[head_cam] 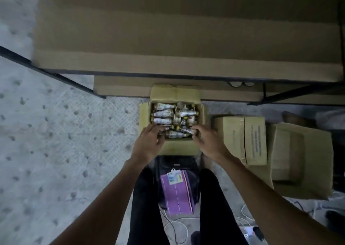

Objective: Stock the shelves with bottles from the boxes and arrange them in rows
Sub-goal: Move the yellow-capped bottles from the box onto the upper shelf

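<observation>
Two hands at an open box (179,147) of bottles (164,120) on the floor.
Nearest, a purple packet (175,192) lies between the person's legs. Beyond it the left hand (149,142) and right hand (207,140) reach over the box's near edge, fingers curved onto the nearest bottles; blur hides whether either grips one. The bottles lie on their sides, long axes mostly left to right. Closed cartons (242,138) sit right of the box; farther off, a cardboard-lined shelf (186,39).

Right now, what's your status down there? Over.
Left hand and right hand on bottles at near edge of open box; grip unclear. Bottles lying on their sides. Nothing over the box.
</observation>
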